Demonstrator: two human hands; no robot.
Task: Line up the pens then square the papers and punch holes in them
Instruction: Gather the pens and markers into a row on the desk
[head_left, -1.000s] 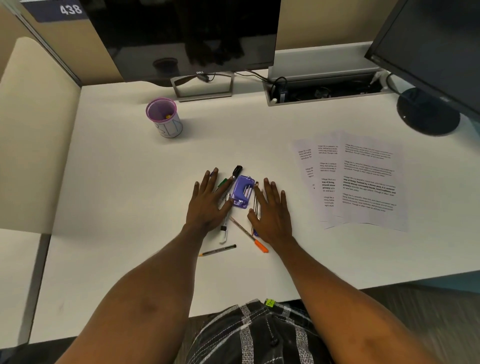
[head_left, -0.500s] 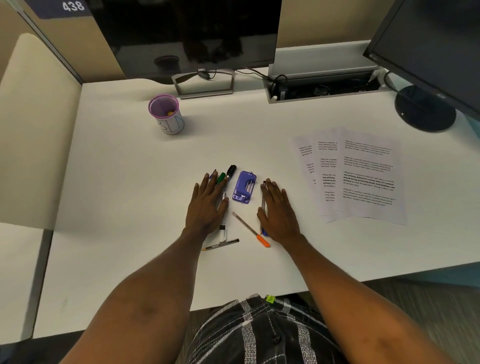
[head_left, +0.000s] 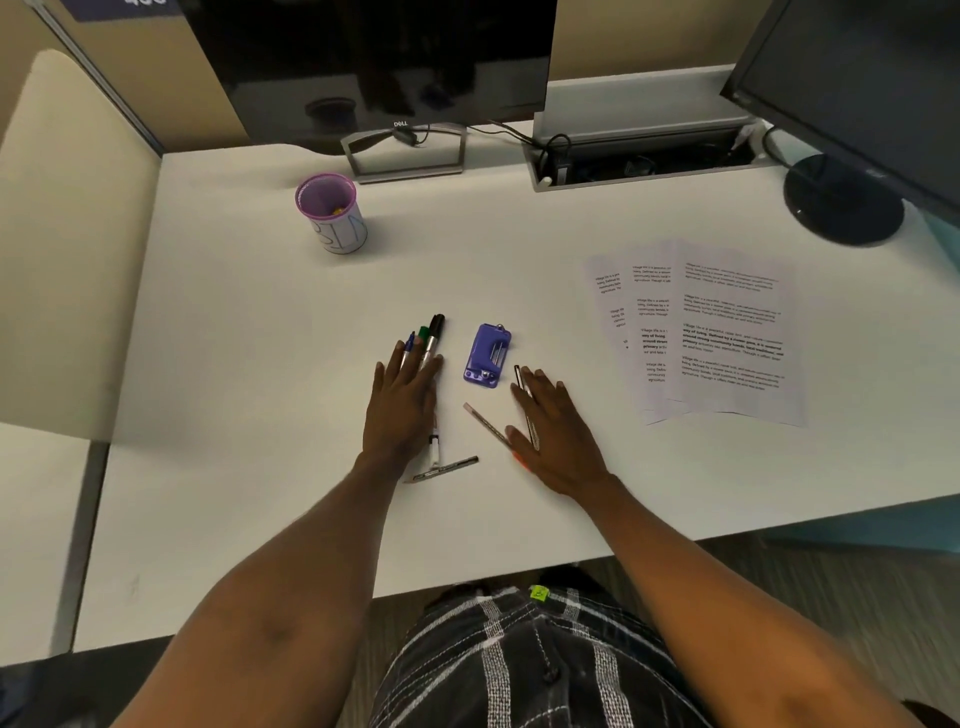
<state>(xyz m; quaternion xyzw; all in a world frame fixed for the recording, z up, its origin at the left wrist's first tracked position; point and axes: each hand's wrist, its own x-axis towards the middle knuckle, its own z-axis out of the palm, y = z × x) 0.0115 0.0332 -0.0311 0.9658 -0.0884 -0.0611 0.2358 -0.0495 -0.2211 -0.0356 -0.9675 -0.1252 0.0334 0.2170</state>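
My left hand (head_left: 401, 405) lies flat, palm down, over several pens; a black-capped marker (head_left: 434, 332), a green-capped one and a blue one stick out past its fingertips. My right hand (head_left: 553, 435) lies flat on a thin dark pen (head_left: 525, 400), and its thumb side touches an orange-tipped pen (head_left: 483, 420) that lies slanted. A purple hole punch (head_left: 487, 356) sits between the two hands. One dark pen (head_left: 447, 468) lies crosswise below my left hand. Three printed sheets (head_left: 727, 332) are fanned out to the right.
A purple-rimmed cup (head_left: 330, 214) stands at the back left of the white desk (head_left: 239, 332). A monitor stand (head_left: 408, 151), a cable tray (head_left: 641, 163) and a second monitor's round base (head_left: 842, 200) line the back edge.
Both hands have slid apart and toward me, dragging pens away from the hole punch. The markers under my left hand have moved left; the punch now stands free between the hands.
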